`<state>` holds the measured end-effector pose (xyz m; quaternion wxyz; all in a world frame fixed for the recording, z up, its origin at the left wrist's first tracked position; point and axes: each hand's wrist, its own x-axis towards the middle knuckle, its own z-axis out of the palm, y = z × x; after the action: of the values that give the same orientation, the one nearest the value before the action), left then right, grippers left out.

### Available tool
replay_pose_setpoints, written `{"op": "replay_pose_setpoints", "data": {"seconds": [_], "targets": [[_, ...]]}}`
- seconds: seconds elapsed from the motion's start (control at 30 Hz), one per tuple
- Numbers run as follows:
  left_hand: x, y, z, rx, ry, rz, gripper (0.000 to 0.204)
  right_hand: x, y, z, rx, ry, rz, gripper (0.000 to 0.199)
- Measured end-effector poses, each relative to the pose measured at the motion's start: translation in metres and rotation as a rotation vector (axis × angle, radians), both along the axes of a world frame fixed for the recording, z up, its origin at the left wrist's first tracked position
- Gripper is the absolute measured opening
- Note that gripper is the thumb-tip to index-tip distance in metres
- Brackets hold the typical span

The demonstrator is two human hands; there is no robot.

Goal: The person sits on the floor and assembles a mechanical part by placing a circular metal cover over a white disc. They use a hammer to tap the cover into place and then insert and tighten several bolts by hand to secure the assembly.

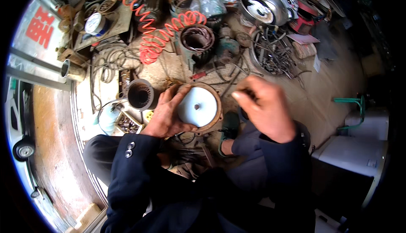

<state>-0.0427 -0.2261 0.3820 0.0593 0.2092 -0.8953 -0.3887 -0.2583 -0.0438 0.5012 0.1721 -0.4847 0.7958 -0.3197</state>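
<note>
A round metal part [208,114] with a rusty rim sits in front of me between my knees. Its face is a smooth pale blue-white disc with a small dark stud at the centre. My left hand [166,114] grips the left side of this part, fingers over the far rim and thumb along the near edge. To the right of it, apart from the disc, my right hand [266,106] is raised with curled fingers and the thumb pointing left. Slight blur and the curl of the fingers hide whatever is in it. A hollow grey cylinder [140,94] stands just left of my left hand.
Beyond the part stand an open motor housing [197,40] and a coiled red hose [154,43]. A basin of metal tools [272,53] and a steel pot [262,5] are at far right. A box of small parts [127,124] lies left, a white cabinet [351,152] right.
</note>
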Motion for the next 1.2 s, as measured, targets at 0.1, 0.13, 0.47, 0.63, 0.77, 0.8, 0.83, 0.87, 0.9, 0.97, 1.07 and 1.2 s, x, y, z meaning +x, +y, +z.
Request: {"op": "replay_pose_setpoints", "data": {"seconds": [0.1, 0.13, 0.47, 0.63, 0.77, 0.8, 0.83, 0.87, 0.9, 0.97, 1.07, 1.2], "targets": [[0.006, 0.001, -0.015, 0.047, 0.015, 0.023, 0.126, -0.030, 0.042, 0.044, -0.328, -0.315, -0.104, 0.007], [0.003, 0.003, -0.018, 0.107, 0.064, 0.021, 0.125, -0.043, 0.060, 0.057, -0.367, -0.364, -0.210, 0.007], [-0.020, 0.007, 0.009, 0.027, -0.086, -0.012, 0.131, -0.182, 0.202, -0.277, 0.051, -0.628, -0.673, 0.008], [-0.016, 0.013, -0.008, 0.121, -0.041, 0.031, 0.136, -0.131, 0.216, -0.449, 0.077, -0.324, -0.795, 0.007], [-0.032, 0.017, -0.014, 0.103, -0.079, 0.017, 0.137, -0.111, 0.216, -0.436, 0.647, -0.133, -0.907, 0.023], [-0.034, 0.017, -0.016, 0.102, -0.083, 0.015, 0.138, -0.108, 0.219, -0.440, 0.590, -0.335, -0.995, 0.028], [-0.035, 0.017, -0.016, 0.101, -0.086, 0.014, 0.138, -0.107, 0.221, -0.444, 0.523, -0.535, -1.073, 0.033], [-0.035, 0.016, -0.015, 0.100, -0.090, 0.016, 0.138, -0.105, 0.221, -0.447, 0.450, -0.734, -1.141, 0.038], [-0.034, 0.015, -0.015, 0.098, -0.096, 0.019, 0.138, -0.104, 0.218, -0.452, 0.328, -0.809, -1.186, 0.038], [-0.036, 0.010, -0.014, 0.086, -0.096, 0.019, 0.139, -0.101, 0.210, -0.460, 0.061, -0.959, -1.264, 0.038], [-0.032, 0.010, -0.009, 0.061, -0.102, 0.016, 0.139, -0.099, 0.203, -0.463, 0.115, -1.010, -1.220, 0.031], [-0.023, 0.007, -0.002, 0.061, -0.087, 0.010, 0.140, -0.094, 0.224, -0.488, 0.035, -0.887, -0.947, 0.030]]}}
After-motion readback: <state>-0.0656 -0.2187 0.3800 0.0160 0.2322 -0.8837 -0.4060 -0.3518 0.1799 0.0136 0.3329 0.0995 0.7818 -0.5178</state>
